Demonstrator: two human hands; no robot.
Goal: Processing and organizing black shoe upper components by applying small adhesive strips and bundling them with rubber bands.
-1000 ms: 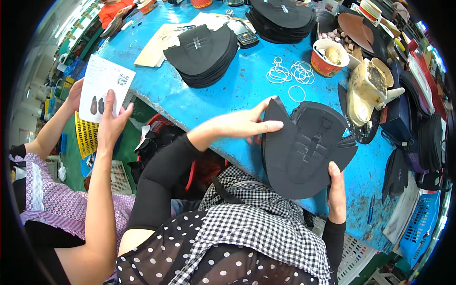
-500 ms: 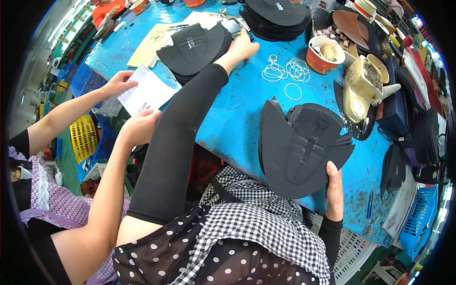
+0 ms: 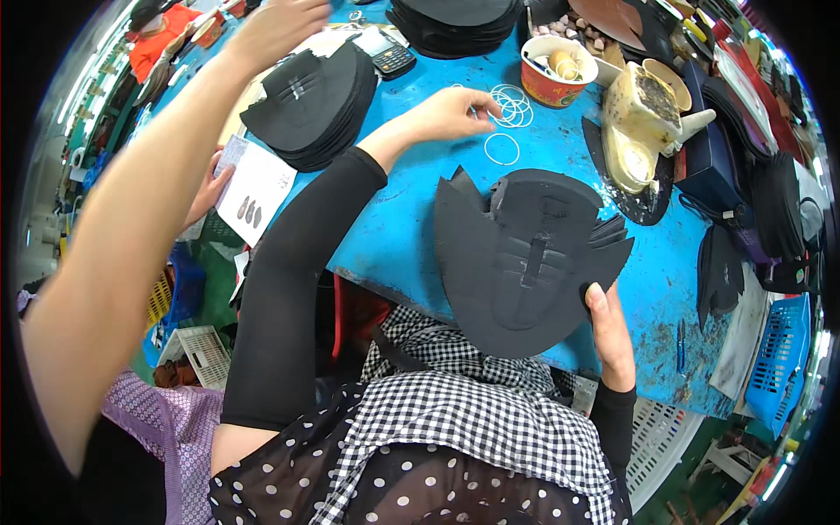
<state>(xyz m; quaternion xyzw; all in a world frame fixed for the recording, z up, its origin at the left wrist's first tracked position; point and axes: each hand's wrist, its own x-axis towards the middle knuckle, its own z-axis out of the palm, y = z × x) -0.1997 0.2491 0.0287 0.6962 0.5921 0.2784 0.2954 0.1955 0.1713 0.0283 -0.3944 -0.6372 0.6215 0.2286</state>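
My right hand grips the lower right edge of a stack of black shoe-upper pieces, thumb on top, fingers hidden beneath. The stack is tilted over the table's front edge, with cut flaps fanned at its right. My left hand, in a black sleeve, is over the white rubber bands. Its fingers are curled into a pinch; whether a band is between them is hidden. One loose band lies just below the hand. Another stack of black uppers stands left of it.
A co-worker's arm reaches across at left; another hand holds a white printed sheet. A handheld keypad device, a red paper bowl, a glue-stained pot and another black stack stand on the blue table.
My left hand has moved from the keypad device to the rubber bands. The co-worker's near arm has swung up and forward. My right hand still holds the stack.
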